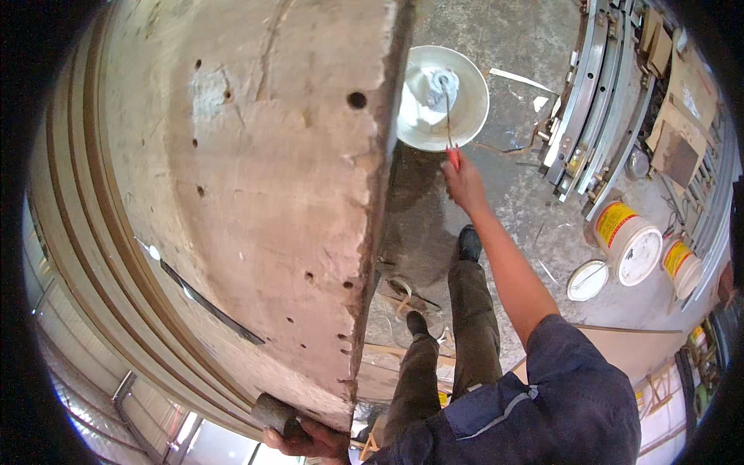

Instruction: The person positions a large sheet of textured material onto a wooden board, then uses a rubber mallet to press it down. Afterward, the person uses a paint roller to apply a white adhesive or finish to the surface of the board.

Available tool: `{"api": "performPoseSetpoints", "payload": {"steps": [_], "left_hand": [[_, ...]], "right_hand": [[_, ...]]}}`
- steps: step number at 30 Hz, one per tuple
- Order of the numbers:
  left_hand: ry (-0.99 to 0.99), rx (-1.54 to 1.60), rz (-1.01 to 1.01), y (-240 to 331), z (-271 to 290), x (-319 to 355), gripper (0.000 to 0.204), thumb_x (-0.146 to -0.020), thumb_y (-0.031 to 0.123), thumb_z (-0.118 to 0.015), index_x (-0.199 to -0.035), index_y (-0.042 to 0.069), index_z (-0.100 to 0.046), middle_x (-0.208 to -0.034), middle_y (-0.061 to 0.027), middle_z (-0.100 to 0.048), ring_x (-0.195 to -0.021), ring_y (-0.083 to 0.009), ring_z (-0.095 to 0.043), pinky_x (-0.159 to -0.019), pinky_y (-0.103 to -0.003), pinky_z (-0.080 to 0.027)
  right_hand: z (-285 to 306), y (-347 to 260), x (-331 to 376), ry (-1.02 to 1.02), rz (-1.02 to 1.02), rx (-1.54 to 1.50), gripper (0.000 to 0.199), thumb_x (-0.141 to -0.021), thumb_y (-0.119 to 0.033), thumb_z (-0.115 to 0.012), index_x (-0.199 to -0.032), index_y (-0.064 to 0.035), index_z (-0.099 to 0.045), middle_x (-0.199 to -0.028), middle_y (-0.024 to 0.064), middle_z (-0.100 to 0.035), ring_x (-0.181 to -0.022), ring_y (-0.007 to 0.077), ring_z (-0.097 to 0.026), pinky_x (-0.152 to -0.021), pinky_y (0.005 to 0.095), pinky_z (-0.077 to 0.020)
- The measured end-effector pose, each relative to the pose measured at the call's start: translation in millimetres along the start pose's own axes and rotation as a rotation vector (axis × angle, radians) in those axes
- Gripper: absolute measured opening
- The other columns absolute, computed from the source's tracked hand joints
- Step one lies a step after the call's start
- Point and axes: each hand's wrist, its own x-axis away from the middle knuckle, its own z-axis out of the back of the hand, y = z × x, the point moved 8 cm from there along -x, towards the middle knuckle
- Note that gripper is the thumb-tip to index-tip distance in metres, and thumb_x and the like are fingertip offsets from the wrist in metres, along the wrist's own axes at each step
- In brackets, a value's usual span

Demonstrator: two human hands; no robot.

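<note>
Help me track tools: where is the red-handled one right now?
In the head view, just right of the big brown board's edge, the red-handled tool is in the right hand, its rod reaching over the white bucket.

Smooth plastic bucket (471, 108), rough board (263, 178)

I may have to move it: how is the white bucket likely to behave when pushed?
The white bucket would probably slide rather than roll, as it stands open end up on the floor. Its white contents may slosh, though their depth is hard to judge. The red-handled tool extending into it from the right hand might drag against it.
</note>
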Motion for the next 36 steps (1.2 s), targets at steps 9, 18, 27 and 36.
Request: {"api": "performPoseSetpoints", "payload": {"steps": [9,18,27,36], "left_hand": [[-0.040,-0.161,0.020,-22,14,14,0.072,-0.089,0.025,-0.061,-0.141,-0.006,-0.022,-0.133,-0.0278,-0.038,-0.113,-0.0374,-0.046,-0.093,-0.053,-0.042],[0.026,-0.063,-0.108,-18,13,13,0.061,-0.092,0.025,-0.056,-0.140,0.003,-0.024,-0.130,-0.0254,-0.033,-0.114,-0.0399,-0.041,-0.096,-0.056,-0.037],[-0.121,-0.094,-0.284,17,4,-1,0.052,-0.090,0.021,-0.055,-0.133,-0.003,-0.035,-0.131,-0.0227,-0.035,-0.114,-0.0365,-0.040,-0.101,-0.051,-0.030],[-0.194,0.084,-0.387,47,11,-25,0.061,-0.075,0.002,-0.066,-0.131,0.004,-0.041,-0.112,-0.0189,-0.043,-0.102,-0.0372,-0.050,-0.093,-0.049,-0.042]], "right_hand": [[-36,-41,-128,0.037,0.112,0.468,0.026,-0.086,-0.018,-0.051,-0.096,0.0005,-0.066,-0.098,0.0251,-0.067,-0.094,0.0402,-0.065,-0.081,0.0485,-0.0520],[18,-29,-68,-0.525,-0.173,-0.025,0.025,-0.090,-0.028,-0.062,-0.093,-0.0039,-0.064,-0.062,0.0015,-0.055,-0.045,0.0112,-0.051,-0.039,0.0287,-0.0401],[46,-7,32,-0.214,-0.362,-0.418,0.038,-0.095,-0.029,-0.056,-0.129,-0.0120,-0.057,-0.068,0.0007,-0.054,-0.045,0.0116,-0.046,-0.039,0.0284,-0.0363],[63,5,26,-0.048,-0.449,-0.499,0.032,-0.096,-0.038,-0.052,-0.111,-0.0094,-0.058,-0.057,0.0002,-0.044,-0.037,0.0135,-0.041,-0.034,0.0291,-0.0320]]}}
